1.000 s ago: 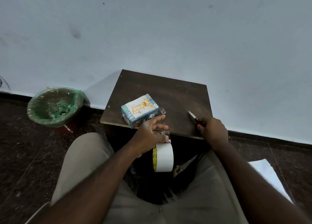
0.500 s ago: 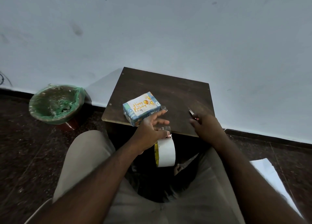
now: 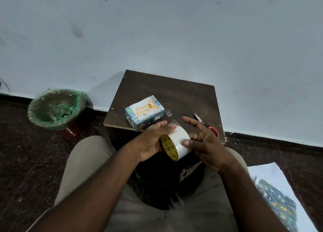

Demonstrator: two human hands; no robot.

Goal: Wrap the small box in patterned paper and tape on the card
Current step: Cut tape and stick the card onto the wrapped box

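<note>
If the loose tape end (image 3: pixel 172 124) folds over: it could stick to itself or drop back onto the tape roll (image 3: pixel 177 142), and the edge would have to be picked free again.
Cause: that end stands up just past the fingertips of the left hand (image 3: pixel 153 140), and nothing pins it that I can see.
Second risk: the roll is held off the near edge of the counter (image 3: pixel 174 93), above the lap, so a slack hold would likely let it fall to the floor.
Third risk: a long pull of tape could swing against the box (image 3: pixel 144 112) and catch on the card (image 3: pixel 142 110) in the wrong place.
Left grip: clamped on the roll, with the palm against its yellow side and the fingers bent over the top; the thumb is hidden.
Right grip: the right hand (image 3: pixel 204 144) has its thumb pressed on the white face and its lower fingers curled behind the roll; the forefinger and middle finger are spread apart above it, holding nothing.
Box: wrapped in patterned paper, lying near the front left of the counter with the card on top, apart from both hands.
Scissors (image 3: pixel 206 125): lying on the counter beside the right hand, untouched.
Cut tape piece (image 3: pixel 168 112): just beside the box.
</note>
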